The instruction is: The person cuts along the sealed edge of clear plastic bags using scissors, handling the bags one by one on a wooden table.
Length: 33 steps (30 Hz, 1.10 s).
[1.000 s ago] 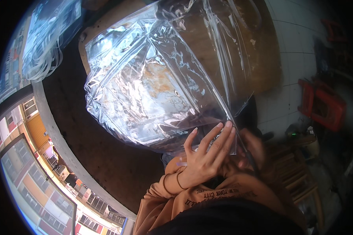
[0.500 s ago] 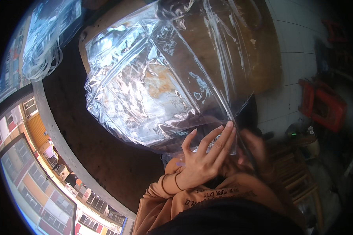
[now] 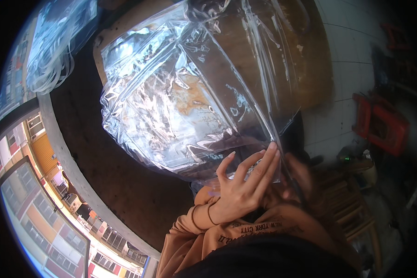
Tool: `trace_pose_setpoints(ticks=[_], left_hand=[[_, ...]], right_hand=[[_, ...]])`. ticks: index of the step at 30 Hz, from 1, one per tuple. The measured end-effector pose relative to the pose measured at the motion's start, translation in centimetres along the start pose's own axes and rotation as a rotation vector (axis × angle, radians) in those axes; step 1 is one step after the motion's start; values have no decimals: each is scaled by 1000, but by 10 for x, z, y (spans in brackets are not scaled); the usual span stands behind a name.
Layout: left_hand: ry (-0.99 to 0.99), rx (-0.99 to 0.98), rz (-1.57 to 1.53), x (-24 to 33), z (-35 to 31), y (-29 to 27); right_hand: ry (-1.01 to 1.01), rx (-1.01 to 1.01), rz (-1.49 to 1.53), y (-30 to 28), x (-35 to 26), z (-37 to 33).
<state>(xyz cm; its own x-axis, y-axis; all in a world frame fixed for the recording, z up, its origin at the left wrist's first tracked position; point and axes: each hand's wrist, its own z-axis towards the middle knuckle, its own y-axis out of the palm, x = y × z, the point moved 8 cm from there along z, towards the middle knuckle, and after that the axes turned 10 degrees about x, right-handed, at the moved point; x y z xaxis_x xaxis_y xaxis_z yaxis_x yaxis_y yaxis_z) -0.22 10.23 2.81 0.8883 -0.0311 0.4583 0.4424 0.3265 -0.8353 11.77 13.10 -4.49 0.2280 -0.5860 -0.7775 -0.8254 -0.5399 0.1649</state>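
Observation:
A large, creased piece of clear plastic lies over a brown board, catching bright reflections on its left half. Its long dark edge strip runs down toward my body. My left hand rests on the near part of the plastic with its fingers spread, and the fingertips touch the strip. Just to the right, my right hand is in shadow, its fingers curled at the lower end of the strip. Part of that hand sits behind the strip, so the exact grip is hard to see.
The brown board extends under the plastic at the right. A red plastic stool stands on the tiled floor, near a wooden slatted seat. Bundled clear plastic with loose white cords hangs at the upper left, above a grey ledge.
The edge strip has shifted slightly beside my left fingertips. My right hand has moved a little and is less blurred. My left hand keeps nearly the same pose.

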Motion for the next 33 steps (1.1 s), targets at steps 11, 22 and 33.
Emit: trace_pose_setpoints(ticks=[11,22,33], left_hand=[[-42,8,22,-2,4,-2],[-47,-18,-2,-4,2,1],[-26,-23,8,-1,2,1]], right_hand=[[34,71,-15,0,-6,1],[54,-21,122,4,-3,-5],[-38,64,30,4,0,0]])
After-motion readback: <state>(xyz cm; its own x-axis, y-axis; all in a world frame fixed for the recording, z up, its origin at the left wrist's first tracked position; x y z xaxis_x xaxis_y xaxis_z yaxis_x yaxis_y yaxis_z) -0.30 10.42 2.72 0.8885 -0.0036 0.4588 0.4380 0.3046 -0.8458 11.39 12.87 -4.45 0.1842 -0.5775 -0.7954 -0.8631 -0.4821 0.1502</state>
